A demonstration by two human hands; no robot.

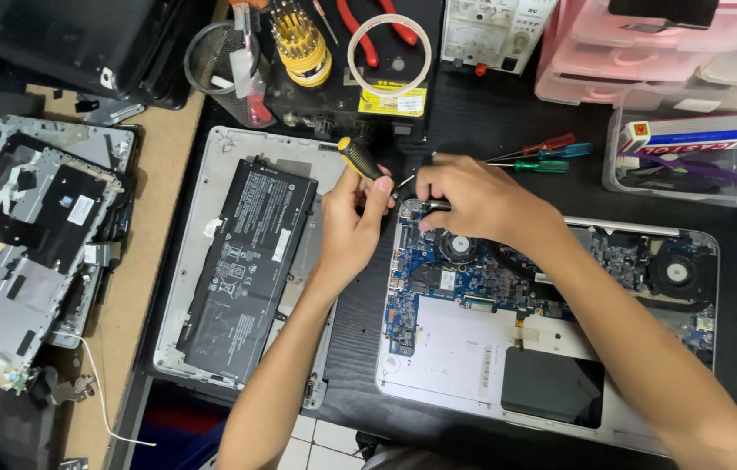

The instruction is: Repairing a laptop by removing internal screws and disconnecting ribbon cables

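The left hand (pixel 353 224) grips the yellow-black screwdriver (pixel 360 158), its handle pointing to 11 o'clock. The right hand (pixel 464 196) is closed on a small dark part (pixel 435 206) at the upper edge of the opened laptop (pixel 473 365).

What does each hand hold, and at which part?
The left hand grips a black-and-yellow screwdriver by its handle. The right hand pinches a small dark tool; which part cannot be told.
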